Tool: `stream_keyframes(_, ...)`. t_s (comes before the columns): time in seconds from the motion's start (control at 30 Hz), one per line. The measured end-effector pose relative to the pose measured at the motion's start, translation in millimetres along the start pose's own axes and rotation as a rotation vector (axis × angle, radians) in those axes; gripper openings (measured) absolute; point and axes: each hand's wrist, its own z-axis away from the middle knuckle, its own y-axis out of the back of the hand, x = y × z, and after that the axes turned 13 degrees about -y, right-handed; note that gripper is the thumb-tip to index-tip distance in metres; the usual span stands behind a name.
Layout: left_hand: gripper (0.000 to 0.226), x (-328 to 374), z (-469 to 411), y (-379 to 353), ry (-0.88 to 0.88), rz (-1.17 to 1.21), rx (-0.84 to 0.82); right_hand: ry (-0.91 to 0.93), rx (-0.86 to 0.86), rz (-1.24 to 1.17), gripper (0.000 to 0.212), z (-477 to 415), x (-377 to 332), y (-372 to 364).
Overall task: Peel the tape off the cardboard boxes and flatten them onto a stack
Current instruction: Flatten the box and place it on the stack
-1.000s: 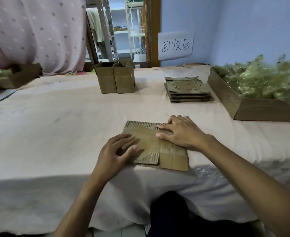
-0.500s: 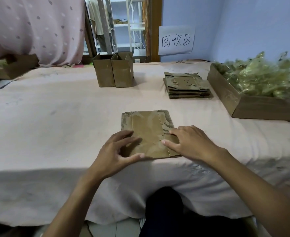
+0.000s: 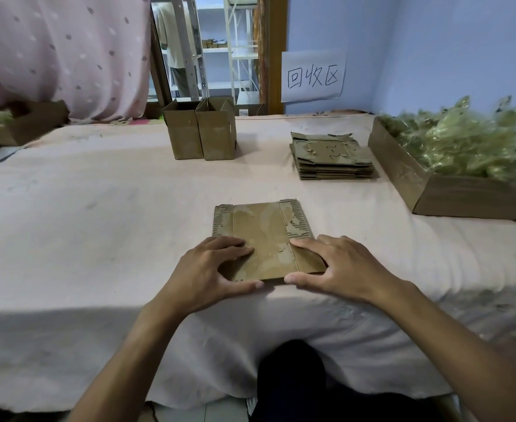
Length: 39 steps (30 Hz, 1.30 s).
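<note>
Near the tabletop's (image 3: pixel 98 239) front edge: flattened box (image 3: pixel 262 233), long axis pointing away, near end pressed under left hand (image 3: pixel 217 269) and right hand (image 3: pixel 338 269), fingers spread flat on top, thumbs at the near edge. Beyond, right: stack (image 3: pixel 332 161) penned with what looks like "2-2"; open carton (image 3: pixel 402 172) heaped with crumpled tape (image 3: pixel 463 144). Left: two upright boxes (image 3: pixel 201 132). On the wall, sign (image 3: pixel 313 76) reading "回收区".

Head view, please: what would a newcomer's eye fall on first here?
The flat box in the middle, with the left hand and right hand resting on it. Behind it to the right sits a stack beside a big box heaped with crumpled tape; two upright boxes stand farther left.
</note>
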Motion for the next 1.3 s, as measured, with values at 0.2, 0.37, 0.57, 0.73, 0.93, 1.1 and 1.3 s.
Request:
stream_keyframes(0.2, 0.08, -1, -15, 17, 0.018, -0.041, -0.054, -0.05, -0.011, -0.188, 0.104, -6, 0, -1)
stream_keyframes(0.37, 0.082, 1, -10, 6, 0.018, -0.002, -0.011, -0.112, -0.039, -0.433, 0.082, -11, -4, 0)
stream_keyframes(0.57, 0.08, 0, -2, -11, 0.013, 0.047, 0.048, -0.143, 0.053, -0.263, 0.041, -23, -12, -7)
stream_keyframes(0.73, 0.072, -3, -8, -11, -0.003, 0.012, 0.045, -0.12, 0.121, -0.19, 0.046, -21, -13, -11)
stream_keyframes(0.93, 0.059, -10, -36, -7, -0.079, -0.024, 0.045, -0.11, 0.213, -0.21, 0.046, -26, -5, 6)
stream_keyframes(1.1, 0.054, -9, -92, 5, -0.141, -0.006, 0.064, -0.124, 0.354, -0.252, 0.041, -51, 11, 45)
stream_keyframes(1.3, 0.051, -17, -191, 15, -0.204, -0.008, 0.057, -0.168, 0.504, -0.426, 0.032, -111, 45, 87)
